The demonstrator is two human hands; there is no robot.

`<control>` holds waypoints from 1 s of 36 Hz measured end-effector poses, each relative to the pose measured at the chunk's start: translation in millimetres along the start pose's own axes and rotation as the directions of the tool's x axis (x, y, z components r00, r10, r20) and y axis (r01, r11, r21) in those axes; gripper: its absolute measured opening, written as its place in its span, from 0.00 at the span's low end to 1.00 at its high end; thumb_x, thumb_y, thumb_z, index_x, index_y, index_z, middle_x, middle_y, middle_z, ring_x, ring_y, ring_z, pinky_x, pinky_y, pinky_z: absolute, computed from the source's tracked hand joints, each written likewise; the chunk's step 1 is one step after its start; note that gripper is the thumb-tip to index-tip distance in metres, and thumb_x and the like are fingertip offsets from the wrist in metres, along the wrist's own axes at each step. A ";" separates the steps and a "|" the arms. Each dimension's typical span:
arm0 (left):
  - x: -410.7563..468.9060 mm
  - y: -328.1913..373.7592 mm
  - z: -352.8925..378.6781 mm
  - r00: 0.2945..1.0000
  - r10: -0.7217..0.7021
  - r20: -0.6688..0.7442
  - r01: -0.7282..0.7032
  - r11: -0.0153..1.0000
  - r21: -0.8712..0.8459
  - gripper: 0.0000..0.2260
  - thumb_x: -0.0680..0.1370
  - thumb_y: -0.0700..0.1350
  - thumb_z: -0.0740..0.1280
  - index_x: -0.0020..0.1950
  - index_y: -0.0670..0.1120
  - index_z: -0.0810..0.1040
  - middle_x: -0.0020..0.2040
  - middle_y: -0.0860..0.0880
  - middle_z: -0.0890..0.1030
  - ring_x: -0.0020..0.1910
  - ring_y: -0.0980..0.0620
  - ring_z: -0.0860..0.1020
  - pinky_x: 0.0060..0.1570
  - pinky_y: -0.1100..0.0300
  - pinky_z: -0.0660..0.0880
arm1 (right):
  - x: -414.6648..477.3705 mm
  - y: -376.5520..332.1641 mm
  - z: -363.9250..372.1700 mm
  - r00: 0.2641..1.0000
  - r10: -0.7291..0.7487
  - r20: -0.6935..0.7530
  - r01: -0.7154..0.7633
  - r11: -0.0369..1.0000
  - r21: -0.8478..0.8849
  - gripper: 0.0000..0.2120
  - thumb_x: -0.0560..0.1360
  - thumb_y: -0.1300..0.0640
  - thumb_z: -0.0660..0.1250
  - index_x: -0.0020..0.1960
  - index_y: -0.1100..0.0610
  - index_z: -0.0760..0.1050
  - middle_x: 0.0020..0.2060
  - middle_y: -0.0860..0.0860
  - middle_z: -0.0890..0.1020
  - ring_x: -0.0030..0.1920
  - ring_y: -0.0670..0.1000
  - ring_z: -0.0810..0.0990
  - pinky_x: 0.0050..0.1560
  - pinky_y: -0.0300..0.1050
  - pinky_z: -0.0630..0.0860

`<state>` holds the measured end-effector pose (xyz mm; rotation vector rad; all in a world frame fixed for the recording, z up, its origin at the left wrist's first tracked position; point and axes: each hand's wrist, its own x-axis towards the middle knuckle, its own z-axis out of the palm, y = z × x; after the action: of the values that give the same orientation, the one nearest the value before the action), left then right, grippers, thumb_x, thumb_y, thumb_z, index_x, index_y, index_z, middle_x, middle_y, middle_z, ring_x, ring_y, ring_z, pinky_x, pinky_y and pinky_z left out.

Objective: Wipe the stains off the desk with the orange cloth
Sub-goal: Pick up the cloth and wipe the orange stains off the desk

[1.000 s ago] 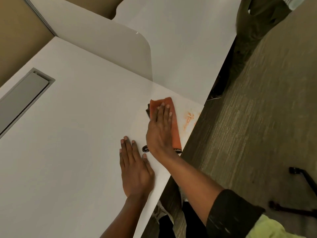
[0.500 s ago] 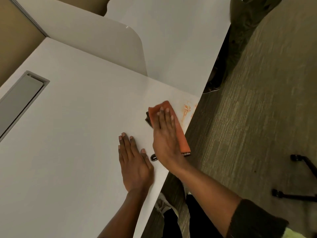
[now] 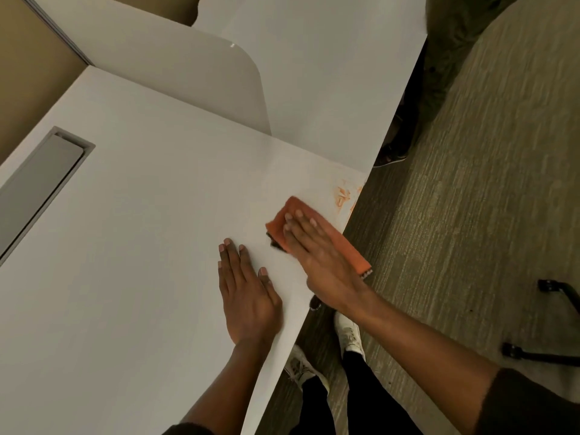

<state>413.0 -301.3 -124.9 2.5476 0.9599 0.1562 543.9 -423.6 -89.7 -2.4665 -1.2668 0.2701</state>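
The folded orange cloth (image 3: 345,243) lies on the white desk (image 3: 141,246) near its right front edge, one end hanging just past the edge. My right hand (image 3: 320,262) presses flat on the cloth, fingers spread over it. Orange stains (image 3: 343,196) mark the desk's far right corner, just beyond the cloth and uncovered. My left hand (image 3: 248,290) rests palm down on the bare desk, left of the cloth, holding nothing.
A grey cable-tray lid (image 3: 40,186) is set into the desk at the left. A white divider panel (image 3: 175,76) stands behind, with a second desk (image 3: 320,73) beyond. Carpet (image 3: 470,199) lies to the right, with black chair legs (image 3: 552,324) and my shoes (image 3: 350,335) below.
My right hand has slid the cloth back toward me and to the right along the desk edge, away from the stains. The left hand stays flat in place.
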 end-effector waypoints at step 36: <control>1.0 0.5 0.4 0.999 -0.042 0.027 0.042 0.999 0.016 0.30 0.89 0.55 0.49 0.90 0.48 0.49 0.90 0.52 0.44 0.89 0.54 0.42 0.88 0.48 0.48 | -21.1 46.1 -24.5 0.996 -0.079 -0.046 0.081 0.995 0.052 0.34 0.72 0.73 0.56 0.78 0.64 0.67 0.79 0.61 0.66 0.82 0.62 0.60 0.80 0.64 0.62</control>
<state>414.1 -301.1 -125.1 2.5345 1.0071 0.1027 574.0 -470.9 -85.1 -2.3575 -1.3188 0.2246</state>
